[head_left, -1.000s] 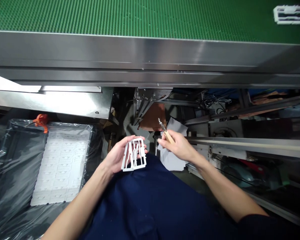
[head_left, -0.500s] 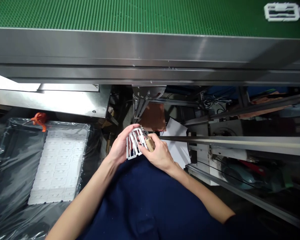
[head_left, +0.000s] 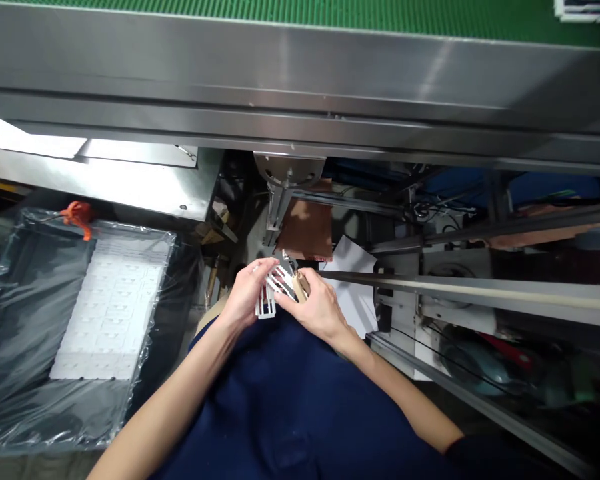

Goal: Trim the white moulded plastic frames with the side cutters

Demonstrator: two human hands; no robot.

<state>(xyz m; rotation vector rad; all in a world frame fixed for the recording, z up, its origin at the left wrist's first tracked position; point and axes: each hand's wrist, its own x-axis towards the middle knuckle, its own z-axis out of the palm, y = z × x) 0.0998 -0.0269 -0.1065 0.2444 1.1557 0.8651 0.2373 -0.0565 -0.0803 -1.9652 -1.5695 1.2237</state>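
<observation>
In front of my waist, my left hand (head_left: 247, 290) grips slotted white plastic frames (head_left: 266, 308) between thumb and fingers. Part of the white plastic slants away toward my other hand; whether it is one piece or two I cannot tell. My right hand (head_left: 320, 303) is closed around a tan-handled tool (head_left: 300, 288) with a thin metal tip pointing up and away from me. The right thumb lies against the edge of the white plastic. Fingers hide much of the tool, so its exact kind is unclear.
A green ribbed conveyor belt (head_left: 260, 10) with a metal side rail (head_left: 230, 60) runs across the front, white parts (head_left: 587, 10) at its right. At left, a plastic-lined crate (head_left: 25, 287) holds white parts in rows (head_left: 113, 313). Metal bars (head_left: 480, 290) cross at right.
The white frames have turned in my hands, from a wide face to a narrower, splayed shape. My view has tipped down, so the belt shows less. The right hand keeps the tool.
</observation>
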